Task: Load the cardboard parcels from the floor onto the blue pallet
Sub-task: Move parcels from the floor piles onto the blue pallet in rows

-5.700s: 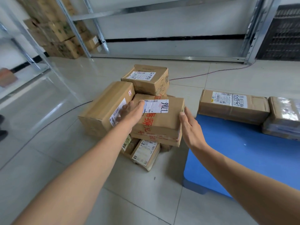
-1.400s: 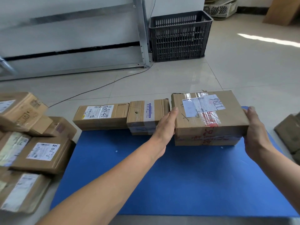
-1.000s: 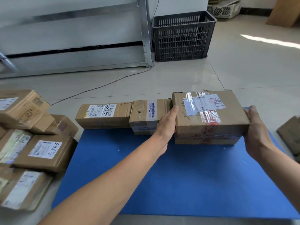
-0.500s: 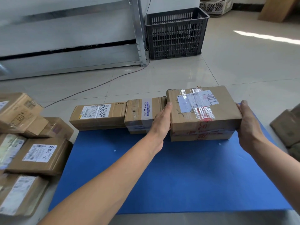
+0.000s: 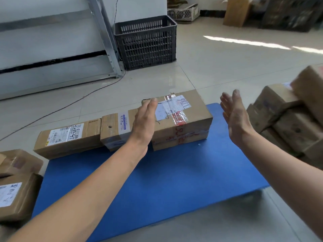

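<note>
Tiled warehouse floor point(image 5: 218, 70); blue pallet point(image 5: 157, 180) carries three parcels along its far edge. Taped parcel point(image 5: 190, 124) sits rightmost, against its neighbour point(image 5: 113, 131). Left hand point(image 5: 145, 123), fingers straight and gripping nothing, at its left end; right hand point(image 5: 234, 119) open, apart, holding nothing. Recommend checking it sits flush before fetching floor parcels point(image 5: 15, 194).

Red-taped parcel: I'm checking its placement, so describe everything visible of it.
The red-taped parcel is a brown cardboard box, white-labelled, red writing on its front. It lies flat at the blue pallet's far right, beside a smaller parcel. The left hand overlaps its left end; the right hand is apart.
</note>
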A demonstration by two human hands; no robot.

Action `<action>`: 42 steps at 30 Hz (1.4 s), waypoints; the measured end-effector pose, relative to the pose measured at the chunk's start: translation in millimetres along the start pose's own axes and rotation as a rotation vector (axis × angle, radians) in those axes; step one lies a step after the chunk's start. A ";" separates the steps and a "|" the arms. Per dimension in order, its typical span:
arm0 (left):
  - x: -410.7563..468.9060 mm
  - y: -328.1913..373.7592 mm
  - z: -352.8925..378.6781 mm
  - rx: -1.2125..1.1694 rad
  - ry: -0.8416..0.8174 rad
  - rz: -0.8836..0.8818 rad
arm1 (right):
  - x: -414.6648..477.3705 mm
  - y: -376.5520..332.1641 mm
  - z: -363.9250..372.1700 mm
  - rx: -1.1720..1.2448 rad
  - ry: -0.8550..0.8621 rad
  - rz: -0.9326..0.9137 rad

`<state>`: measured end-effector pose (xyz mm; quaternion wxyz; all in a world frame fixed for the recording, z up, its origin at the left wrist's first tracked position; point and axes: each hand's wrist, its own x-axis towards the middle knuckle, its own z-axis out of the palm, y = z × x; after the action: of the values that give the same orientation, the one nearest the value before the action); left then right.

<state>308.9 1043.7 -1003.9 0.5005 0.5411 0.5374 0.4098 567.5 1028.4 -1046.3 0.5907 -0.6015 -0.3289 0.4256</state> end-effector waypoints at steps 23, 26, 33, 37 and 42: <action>-28.6 111.5 182.1 -0.130 -0.673 -0.051 | -82.7 -117.5 -99.8 -0.071 0.319 -0.047; -31.3 120.7 188.7 -0.138 -0.716 -0.057 | -90.7 -129.7 -104.6 -0.064 0.368 -0.057; -31.6 135.8 197.6 -0.050 -0.763 -0.037 | -99.8 -140.6 -117.0 -0.086 0.433 -0.089; -43.4 123.5 210.5 0.010 -0.772 -0.049 | -96.4 -126.3 -131.5 -0.085 0.428 -0.076; -45.3 115.2 246.9 0.040 -0.786 -0.063 | -91.3 -119.1 -157.6 -0.057 0.434 -0.056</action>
<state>567.0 982.9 -926.8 0.6698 0.6496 0.3292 0.1452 683.7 888.7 -926.5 0.6421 -0.6860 -0.2224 0.2602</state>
